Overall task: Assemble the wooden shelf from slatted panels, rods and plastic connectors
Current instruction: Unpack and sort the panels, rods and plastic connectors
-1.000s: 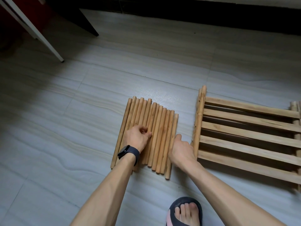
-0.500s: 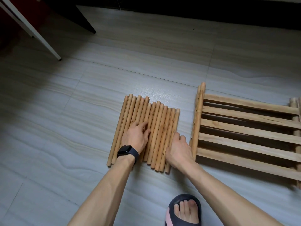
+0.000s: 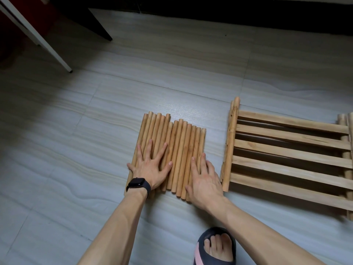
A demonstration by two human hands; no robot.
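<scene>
Several wooden rods (image 3: 177, 138) lie side by side in a flat row on the tiled floor. My left hand (image 3: 150, 165), with a black watch on its wrist, presses flat on the row's left half, fingers spread and straight. Flat on the row's right near end rests my right hand (image 3: 205, 180), its fingers extended. To the right, a stack of slatted wooden panels (image 3: 286, 155) lies on the floor, apart from the rods. No plastic connectors are in view.
My foot in a dark slipper (image 3: 215, 245) stands at the bottom edge, near the rods. A white furniture leg (image 3: 45, 44) slants at the upper left beside a dark leg (image 3: 99, 25). A dark wall base runs along the top.
My left hand has uncurled from a loose fist into a flat, spread palm on the rods. My right hand has moved from beside the row onto its right end. The rods lie more evenly.
</scene>
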